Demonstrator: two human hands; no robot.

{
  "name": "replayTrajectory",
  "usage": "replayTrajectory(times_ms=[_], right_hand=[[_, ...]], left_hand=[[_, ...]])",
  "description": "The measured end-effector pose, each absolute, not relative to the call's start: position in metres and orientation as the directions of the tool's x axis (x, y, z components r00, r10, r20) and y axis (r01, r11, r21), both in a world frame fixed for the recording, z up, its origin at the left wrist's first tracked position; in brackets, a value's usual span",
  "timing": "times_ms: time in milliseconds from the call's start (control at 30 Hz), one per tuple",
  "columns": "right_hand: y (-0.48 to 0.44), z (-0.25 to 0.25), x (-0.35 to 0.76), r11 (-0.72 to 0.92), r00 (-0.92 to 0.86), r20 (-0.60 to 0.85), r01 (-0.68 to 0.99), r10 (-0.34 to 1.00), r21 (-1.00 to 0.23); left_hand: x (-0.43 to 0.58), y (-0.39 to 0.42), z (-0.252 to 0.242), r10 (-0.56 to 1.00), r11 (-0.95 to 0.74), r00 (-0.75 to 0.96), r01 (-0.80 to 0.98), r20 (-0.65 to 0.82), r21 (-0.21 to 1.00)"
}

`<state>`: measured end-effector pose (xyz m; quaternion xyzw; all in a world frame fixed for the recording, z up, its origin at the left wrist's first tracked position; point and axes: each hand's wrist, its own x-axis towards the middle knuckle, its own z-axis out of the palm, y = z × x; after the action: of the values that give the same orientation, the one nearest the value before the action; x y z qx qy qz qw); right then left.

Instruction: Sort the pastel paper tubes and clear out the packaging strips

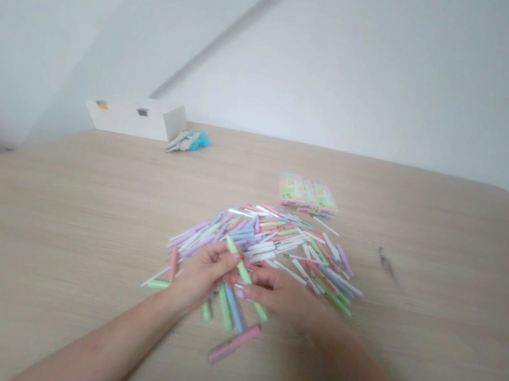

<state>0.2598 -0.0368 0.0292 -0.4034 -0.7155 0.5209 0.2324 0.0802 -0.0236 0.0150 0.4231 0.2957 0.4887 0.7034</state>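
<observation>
My left hand [208,268] is closed, its thumb and fingers pinching a light green pen-like stick [238,262] near its upper end. The fingers of my right hand [277,290] close on the lower part of the same stick, which slants down to the right. Around and beyond both hands spreads a loose pile of pastel and white pen-like sticks [269,245]. Nearer to me, below the hands, several green and blue sticks [226,306] point toward my side. A pink stick [235,343] lies closest to me. The picture is too soft to show caps or tips.
Small green and pink packets [307,194] are stacked behind the pile. At the back left stand a long white box [132,118] and a grey and blue crumpled item [189,140]. A small dark object [386,261] lies on the wooden table [436,299] to the right.
</observation>
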Motion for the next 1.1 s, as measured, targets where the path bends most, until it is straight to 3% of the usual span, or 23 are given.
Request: replayTrajectory(times_ms=[200, 333, 567, 733, 867, 933, 1033, 1100], right_hand=[[-0.036, 0.016, 0.261, 0.182, -0.583, -0.038, 0.313, 0.811, -0.932], [-0.037, 0.025, 0.264, 0.141, -0.609, -0.081, 0.308, 0.789, -0.941], [-0.032, 0.038, 0.271, 0.179, -0.605, -0.027, 0.278, 0.796, -0.944], [-0.03, 0.037, 0.272, 0.147, -0.521, -0.028, 0.291, 0.853, -0.946], [-0.031, 0.033, 0.273, -0.122, -0.361, -0.185, 0.191, 0.914, -0.974], [-0.03, 0.031, 0.274, -0.249, -0.279, -0.255, 0.059, 0.926, -0.967], [-0.025, 0.028, 0.278, -0.328, -0.158, -0.311, -0.094, 0.937, -0.94], [-0.021, 0.027, 0.281, -0.336, -0.096, -0.326, -0.121, 0.94, -0.934]], left_hand=[[0.076, -0.02, 0.015, 0.959, 0.127, 0.284, -0.418, -0.003, 0.9], [0.074, -0.018, 0.012, 0.96, 0.124, 0.28, -0.43, 0.002, 0.894], [0.074, -0.013, 0.011, 0.979, 0.126, 0.201, -0.466, -0.034, 0.876], [0.072, -0.01, 0.003, 0.979, -0.05, 0.196, -0.058, 0.06, 0.997], [0.066, -0.009, 0.001, 0.974, -0.158, 0.186, 0.157, 0.128, 0.975], [0.064, -0.01, 0.004, 0.96, -0.268, 0.161, 0.302, 0.229, 0.915], [0.061, -0.012, 0.007, 0.906, -0.41, 0.181, 0.608, 0.384, 0.68], [0.06, -0.012, 0.007, 0.887, -0.425, 0.214, 0.723, 0.41, 0.544]])
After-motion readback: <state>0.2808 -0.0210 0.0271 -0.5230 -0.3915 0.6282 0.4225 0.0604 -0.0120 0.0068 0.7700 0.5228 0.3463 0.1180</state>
